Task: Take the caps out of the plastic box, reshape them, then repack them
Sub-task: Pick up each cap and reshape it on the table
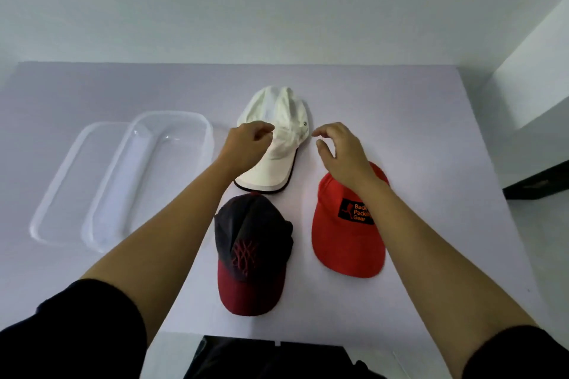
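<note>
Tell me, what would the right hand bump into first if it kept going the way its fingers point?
Probably the white cap. The right hand hovers open beside it, fingers curling toward the cap's crown with bare table between them. Its height above the table is hard to judge, so it might pass just over.

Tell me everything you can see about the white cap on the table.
The white fabric cap lies at the far end of the pale table, crown away from the person, brim toward them. Its crown looks soft and creased, with a small metal eyelet on the right side. The flat brim has a dark edge trim that nearly meets the dark navy and maroon cap. The left hand overlaps the crown's left side, fingers curled; actual grip is unclear. The right hand hovers open beside it, apart.
</note>
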